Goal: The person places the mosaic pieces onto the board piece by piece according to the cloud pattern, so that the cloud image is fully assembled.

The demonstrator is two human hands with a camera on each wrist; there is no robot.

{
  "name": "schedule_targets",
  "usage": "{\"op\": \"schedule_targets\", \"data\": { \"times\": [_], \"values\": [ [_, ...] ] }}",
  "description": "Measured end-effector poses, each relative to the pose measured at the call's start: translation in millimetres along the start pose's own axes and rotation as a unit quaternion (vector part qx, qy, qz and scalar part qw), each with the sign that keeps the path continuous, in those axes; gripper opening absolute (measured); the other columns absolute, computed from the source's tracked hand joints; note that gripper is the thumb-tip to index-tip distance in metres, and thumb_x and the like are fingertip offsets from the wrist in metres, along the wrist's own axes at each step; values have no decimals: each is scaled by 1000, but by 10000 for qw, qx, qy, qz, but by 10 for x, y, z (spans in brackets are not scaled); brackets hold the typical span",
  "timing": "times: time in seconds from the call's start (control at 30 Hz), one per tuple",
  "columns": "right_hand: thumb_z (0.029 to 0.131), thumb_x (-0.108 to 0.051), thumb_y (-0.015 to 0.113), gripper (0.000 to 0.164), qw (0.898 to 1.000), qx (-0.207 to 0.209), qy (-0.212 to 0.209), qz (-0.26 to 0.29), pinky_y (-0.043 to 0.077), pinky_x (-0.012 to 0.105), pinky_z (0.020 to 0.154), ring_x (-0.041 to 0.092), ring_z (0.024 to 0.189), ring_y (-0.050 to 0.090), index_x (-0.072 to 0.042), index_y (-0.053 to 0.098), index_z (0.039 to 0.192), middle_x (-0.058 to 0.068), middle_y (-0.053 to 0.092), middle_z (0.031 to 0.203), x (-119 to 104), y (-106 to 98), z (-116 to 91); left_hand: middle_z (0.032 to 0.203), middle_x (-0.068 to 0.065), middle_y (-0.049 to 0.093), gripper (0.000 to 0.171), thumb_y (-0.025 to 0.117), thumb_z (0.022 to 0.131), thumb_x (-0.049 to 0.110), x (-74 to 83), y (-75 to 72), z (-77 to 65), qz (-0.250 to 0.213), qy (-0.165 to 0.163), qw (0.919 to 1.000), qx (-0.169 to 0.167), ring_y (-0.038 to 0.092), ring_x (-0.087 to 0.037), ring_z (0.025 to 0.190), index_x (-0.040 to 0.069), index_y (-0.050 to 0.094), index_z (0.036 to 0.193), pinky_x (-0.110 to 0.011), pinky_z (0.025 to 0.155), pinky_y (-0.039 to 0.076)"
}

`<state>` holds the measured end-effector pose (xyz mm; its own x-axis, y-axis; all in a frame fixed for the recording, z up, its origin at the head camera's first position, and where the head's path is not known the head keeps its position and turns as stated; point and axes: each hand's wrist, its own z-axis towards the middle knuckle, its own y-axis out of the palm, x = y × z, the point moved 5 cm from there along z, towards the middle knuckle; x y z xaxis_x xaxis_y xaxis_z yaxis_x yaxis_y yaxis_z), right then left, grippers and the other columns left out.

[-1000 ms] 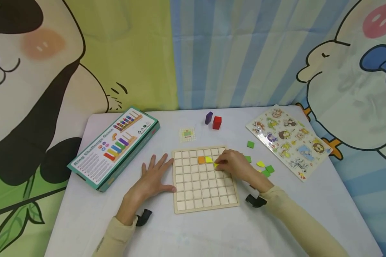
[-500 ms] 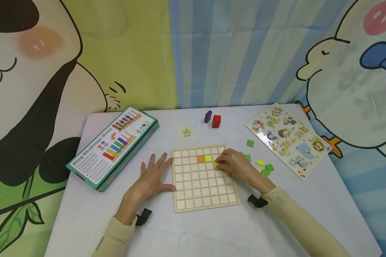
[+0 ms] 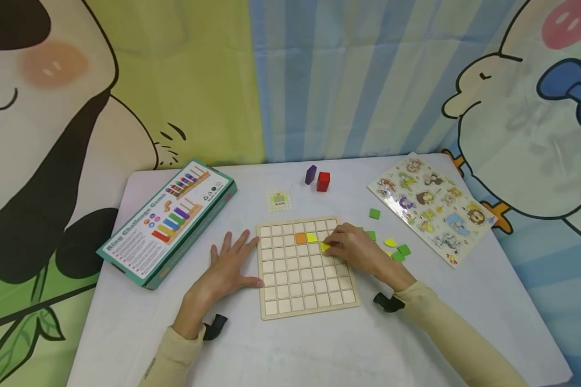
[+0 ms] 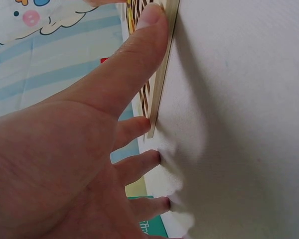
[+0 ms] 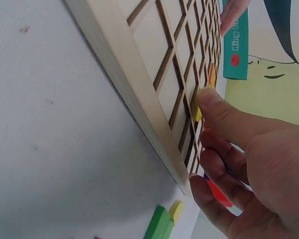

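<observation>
A square wooden grid board (image 3: 296, 290) lies on the table. In its upper rows sit an orange tile (image 3: 300, 238) and a yellow tile (image 3: 312, 237), side by side. My right hand (image 3: 358, 250) reaches over the board's right side, pinching another yellow tile (image 5: 197, 112) at a cell; the fingers partly hide it. Spread out on the left, my left hand (image 3: 225, 274) touches the board's edge with its thumb (image 4: 152, 20) and a fingertip. Other left fingertips rest on the tablecloth in the left wrist view.
Loose green tiles (image 3: 404, 249) and yellow pieces (image 3: 390, 242) lie right of the board. Behind it are a patterned card (image 3: 278, 200), a red block (image 3: 323, 181) and a purple block (image 3: 311, 174). A game box (image 3: 167, 223) lies left, an animal picture board (image 3: 433, 207) right.
The head view has shifted slightly. Both hands keep practically the same places at the board, the right one still pinching the yellow tile.
</observation>
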<state>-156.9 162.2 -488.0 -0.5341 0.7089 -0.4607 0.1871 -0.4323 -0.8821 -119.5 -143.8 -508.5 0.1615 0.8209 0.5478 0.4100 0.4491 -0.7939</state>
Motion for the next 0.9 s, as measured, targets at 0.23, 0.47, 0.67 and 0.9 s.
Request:
{"op": "schedule_targets", "data": {
  "times": [0.23, 0.47, 0.67, 0.9],
  "values": [
    [86, -20, 82, 22, 9987, 263, 362, -227, 55, 32, 74, 13, 90, 61, -11, 80, 106, 0, 71, 99, 160, -253, -160, 171, -15, 12, 111, 89, 71, 45, 6, 5, -1, -7, 31, 10000, 10, -5, -53, 154, 16, 30, 161, -81, 111, -4],
    [82, -22, 86, 27, 9894, 823, 1051, -578, 54, 36, 68, 21, 86, 65, -6, 80, 103, 6, 73, 95, 483, -559, -461, 171, -16, 13, 110, 89, 72, 46, 0, 2, -8, 58, 48, 10000, 14, -4, -54, 154, 16, 31, 161, -82, 111, -2],
    [81, -30, 86, 33, 9716, 1000, 1856, -1070, 53, 41, 66, 27, 83, 64, -3, 80, 98, 12, 74, 91, 720, -675, -752, 170, -16, 13, 109, 88, 72, 46, -5, 4, -7, 87, 55, 9999, 33, -4, -54, 153, 16, 31, 160, -82, 111, -2],
    [80, -35, 86, 40, 9610, 584, 2432, -1183, 49, 37, 66, 25, 79, 59, -1, 78, 98, 11, 72, 88, 854, -622, -912, 170, -17, 13, 110, 89, 71, 46, -13, 23, 7, 98, 30, 9999, 37, -4, -55, 153, 16, 31, 160, -82, 111, -2]
  ]
}}
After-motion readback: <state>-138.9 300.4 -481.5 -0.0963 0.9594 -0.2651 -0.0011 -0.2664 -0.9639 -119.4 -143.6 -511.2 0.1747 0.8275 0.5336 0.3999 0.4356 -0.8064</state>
